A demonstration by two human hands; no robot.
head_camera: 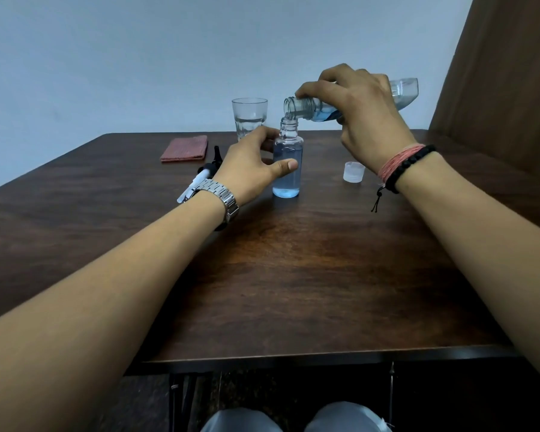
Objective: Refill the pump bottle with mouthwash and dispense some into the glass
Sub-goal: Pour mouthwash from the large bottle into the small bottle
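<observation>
A small clear pump bottle (287, 179) stands uncapped on the dark wooden table (293, 275), mostly full of pale blue liquid. My left hand (250, 169) holds it, thumb in front and fingers behind. My right hand (356, 110) grips a larger clear mouthwash bottle (402, 92), tipped nearly level with its open mouth right over the small bottle's neck. A thin stream runs between them. The pump head (200, 179), black with a white tube, lies on the table left of my wrist. A clear glass (249, 118) stands behind, with a little clear liquid at its bottom.
A translucent white cap (354, 172) sits on the table right of the small bottle. A folded reddish cloth (184, 148) lies at the back left. A brown wooden panel (505, 73) rises at the right. The table's near edge (325, 357) is above my knees.
</observation>
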